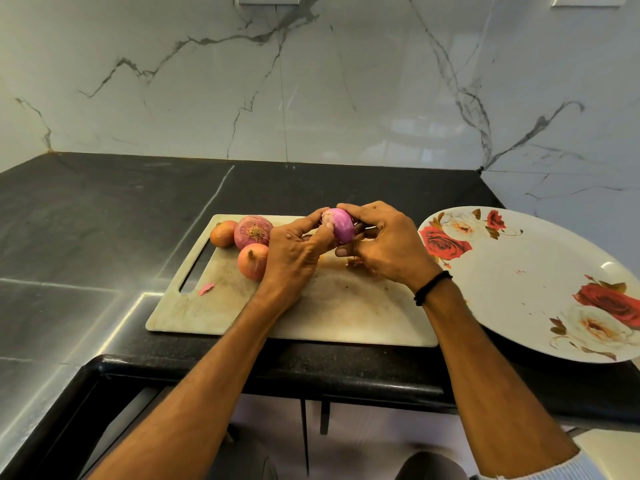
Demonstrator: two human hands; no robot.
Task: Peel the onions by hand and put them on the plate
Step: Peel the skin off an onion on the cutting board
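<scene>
The onion (342, 231) being peeled is up in the air over the far side of the cutting board (346, 313), held between both hands. Most of it looks purple, shiny and bare, with a pale bit of skin at its left end. It is small and round, so it is likely light and hard, and its smooth skin may slip. The best place to hold it is around its fat middle, with the loose papery skin picked off at the end. That dry skin looks thin and will likely tear in bits. The right hand (384, 244) wraps the onion from the right, its fingers (360, 207) curled over the top and under it. The left hand (294, 251) has its fingers (311, 218) bent in close, and they pinch at the pale end. Three onions with their skin on sit on the far left of the board: a small one (223, 233), a big red one (253, 232) and a nearer one (252, 261). The flowery plate (519, 271) waits on the right of the desk (104, 220), with no onion on it yet.
</scene>
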